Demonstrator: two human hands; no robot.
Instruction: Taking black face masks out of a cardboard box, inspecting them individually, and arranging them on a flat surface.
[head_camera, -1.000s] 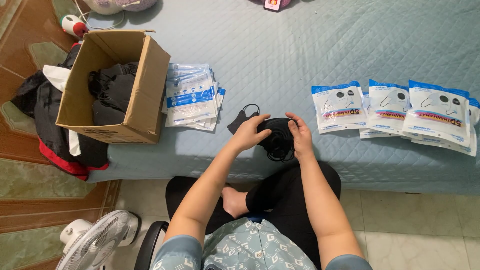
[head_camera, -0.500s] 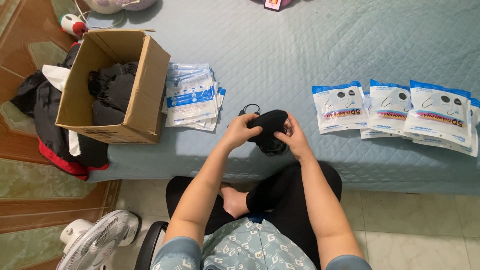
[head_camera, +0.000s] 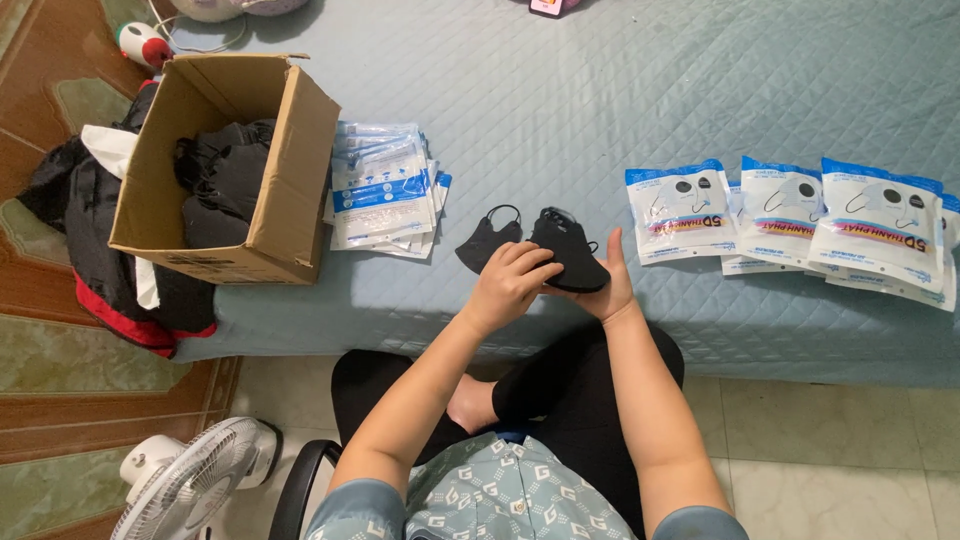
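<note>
A stack of black face masks (head_camera: 570, 252) rests in the palm of my right hand (head_camera: 611, 288), just above the near edge of the quilted blue bed (head_camera: 600, 100). My left hand (head_camera: 508, 282) lies on the stack's left side, fingers curled over it. One more black mask (head_camera: 483, 240) lies flat on the bed right beside my left hand, its ear loop up.
An open cardboard box (head_camera: 280, 190) with black masks inside stands at the left edge of the bed. Empty clear-and-blue pouches (head_camera: 385, 185) are piled next to it. Filled blue-and-white mask packs (head_camera: 790, 215) lie in a row at right. A fan (head_camera: 190, 490) stands on the floor.
Both hands lifted the black mask stack off the bed and drew it slightly nearer; my right hand now cups it from below and the left covers its side.
</note>
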